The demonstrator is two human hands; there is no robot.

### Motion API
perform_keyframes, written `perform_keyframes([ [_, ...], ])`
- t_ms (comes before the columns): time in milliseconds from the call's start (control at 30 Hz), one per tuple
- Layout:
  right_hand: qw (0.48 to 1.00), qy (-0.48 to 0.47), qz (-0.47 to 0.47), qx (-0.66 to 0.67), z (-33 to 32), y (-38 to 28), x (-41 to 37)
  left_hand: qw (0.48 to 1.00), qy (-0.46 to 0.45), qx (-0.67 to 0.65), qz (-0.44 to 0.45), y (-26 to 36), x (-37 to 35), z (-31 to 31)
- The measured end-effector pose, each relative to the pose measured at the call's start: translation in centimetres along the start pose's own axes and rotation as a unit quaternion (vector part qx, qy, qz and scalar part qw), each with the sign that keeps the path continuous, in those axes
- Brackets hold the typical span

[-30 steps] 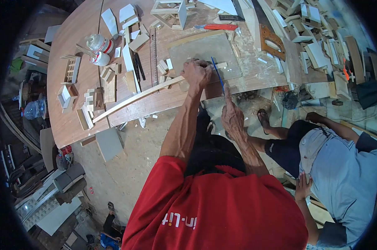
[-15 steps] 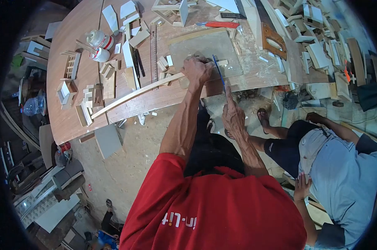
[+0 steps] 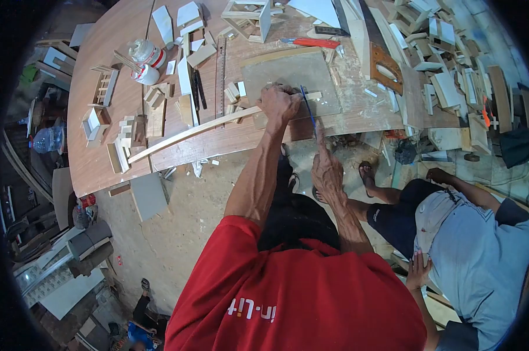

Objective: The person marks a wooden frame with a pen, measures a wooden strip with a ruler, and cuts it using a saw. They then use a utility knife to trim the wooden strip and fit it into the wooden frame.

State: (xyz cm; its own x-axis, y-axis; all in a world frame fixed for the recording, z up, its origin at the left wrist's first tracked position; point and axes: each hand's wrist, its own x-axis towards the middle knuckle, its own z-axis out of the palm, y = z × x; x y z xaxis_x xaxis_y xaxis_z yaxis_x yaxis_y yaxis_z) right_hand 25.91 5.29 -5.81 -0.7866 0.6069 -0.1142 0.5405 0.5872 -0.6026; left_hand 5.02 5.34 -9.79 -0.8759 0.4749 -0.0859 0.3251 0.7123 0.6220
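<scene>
My left hand (image 3: 278, 103) is closed on a long, pale wood strip (image 3: 200, 131), pressing it down on a grey board (image 3: 299, 64) at the table's near edge. A short end of the strip sticks out to the right of the hand. My right hand (image 3: 327, 175) grips a thin blue hacksaw (image 3: 309, 106), seen almost edge-on, with the index finger stretched along it. The saw lies across the strip, just right of my left hand. Its handle is mostly hidden in my palm.
On the wooden table (image 3: 182, 161) are small wood pieces, a steel ruler (image 3: 220, 76), glue jars (image 3: 146, 54), a red cutter (image 3: 316, 42) and a handsaw (image 3: 386, 67). Wood offcuts (image 3: 443, 52) pile up at right. Another person (image 3: 469, 240) sits close on my right.
My right hand and the hacksaw have drawn slightly back toward my body. My left hand stays on the strip. The whole view has shifted a little.
</scene>
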Motion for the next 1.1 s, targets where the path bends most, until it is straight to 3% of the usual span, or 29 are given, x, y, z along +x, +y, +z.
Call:
perform_keyframes([
  [100,0.999,0.02,-0.024,0.018,0.8,0.9,0.5,0.999,0.042,0.006,0.023,-0.1,-0.2,0.2],
  [167,0.999,0.014,-0.019,0.028,0.9,1.3,0.6,1.0,-0.01,-0.009,0.01,0.2,-0.2,-0.4],
  [233,0.998,-0.048,0.026,-0.015,0.7,1.2,0.7,1.0,-0.005,-0.004,0.013,0.2,-0.3,-0.3],
  [567,1.0,-0.002,-0.027,0.004,0.5,0.8,1.4,1.0,-0.02,0.009,0.016,0.1,-0.1,-0.5],
  [733,0.992,-0.106,0.063,-0.023,-0.9,-1.0,2.7,1.0,0.003,0.014,0.017,0.5,-0.5,-0.5],
  [767,0.992,-0.105,0.063,-0.021,-0.3,-0.5,2.5,1.0,0.009,0.02,0.014,0.6,-0.5,-0.7],
  [833,0.999,0.005,-0.049,-0.001,0.8,0.7,2.3,1.0,-0.006,0.014,0.017,0.1,-0.2,-0.3],
  [933,0.999,-0.037,0.001,-0.006,0.1,0.3,0.9,1.0,-0.009,0.0,0.022,0.0,0.1,-0.1],
  [1100,0.999,-0.003,-0.027,0.026,0.9,0.1,2.5,1.0,-0.013,0.004,0.016,-0.6,0.2,0.5],
])
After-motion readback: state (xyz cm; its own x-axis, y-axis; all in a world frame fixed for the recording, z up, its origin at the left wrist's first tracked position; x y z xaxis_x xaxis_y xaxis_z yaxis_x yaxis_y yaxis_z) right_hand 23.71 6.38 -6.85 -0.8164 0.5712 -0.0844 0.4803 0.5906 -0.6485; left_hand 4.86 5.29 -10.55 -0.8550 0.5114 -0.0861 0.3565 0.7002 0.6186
